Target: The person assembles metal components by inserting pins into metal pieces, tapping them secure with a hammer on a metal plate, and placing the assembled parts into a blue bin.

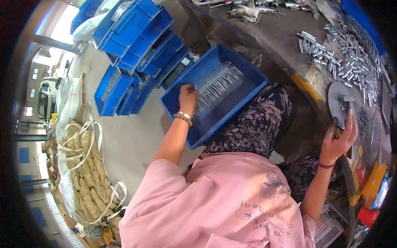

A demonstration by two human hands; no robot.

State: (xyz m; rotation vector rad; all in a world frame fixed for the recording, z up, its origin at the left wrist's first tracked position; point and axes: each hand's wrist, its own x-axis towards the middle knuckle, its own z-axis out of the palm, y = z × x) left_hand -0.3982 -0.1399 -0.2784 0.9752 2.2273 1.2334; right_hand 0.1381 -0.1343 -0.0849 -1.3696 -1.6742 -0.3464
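A blue plastic bin [244, 101] sits tilted by my lap, holding a row of thin, shiny metal rods [219, 84]. My left hand [189, 98] reaches over the bin's left side to the rods' ends. Its fingers are curled, and whatever is between them is hidden. On the right, my right hand [341, 138] is beside a round grey metal disc [337, 99] with a small block-like metal piece [346, 98] on it. The fingers of that hand are stretched out along the disc's near edge, and its thumb is apart from them.
Stacked blue bins [128, 37] with metal parts stand at the far left. Many short metal cylinders [355, 62] lie heaped on the workbench [285, 39] at right. A work glove [247, 13] lies at its far end. Tan sacks [84, 173] rest on the left floor.
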